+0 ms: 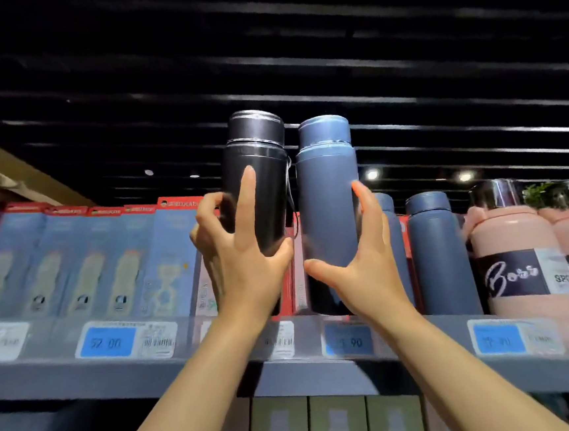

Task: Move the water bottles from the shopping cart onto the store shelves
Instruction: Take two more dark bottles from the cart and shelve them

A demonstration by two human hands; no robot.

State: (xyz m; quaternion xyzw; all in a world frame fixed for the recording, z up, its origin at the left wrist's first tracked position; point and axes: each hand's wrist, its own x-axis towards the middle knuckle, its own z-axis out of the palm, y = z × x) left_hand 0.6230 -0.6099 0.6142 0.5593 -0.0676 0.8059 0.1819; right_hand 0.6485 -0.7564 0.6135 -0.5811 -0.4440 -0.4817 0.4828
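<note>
Above the grey metal top shelf [83, 373], both bottles stand upright, side by side. The matte blue steel bottle [327, 204] sits clasped in the right hand [360, 270]; the black steel bottle [259, 183] in the left hand [241, 250], forefinger straight. Shelf lies below.

Black bottle [257, 180] and blue bottle [328, 197], upright, side by side, top shelf [83, 373].

— How is the light behaving up here?
— Small ceiling spotlights [372, 174] are glaring against a dark ceiling; the shelf goods are sitting in dim, even light.
— And sharpness?
— Price tags [106, 342] are smearing with blur, and the wide lens is bending the shelf edge [83, 373].
</note>
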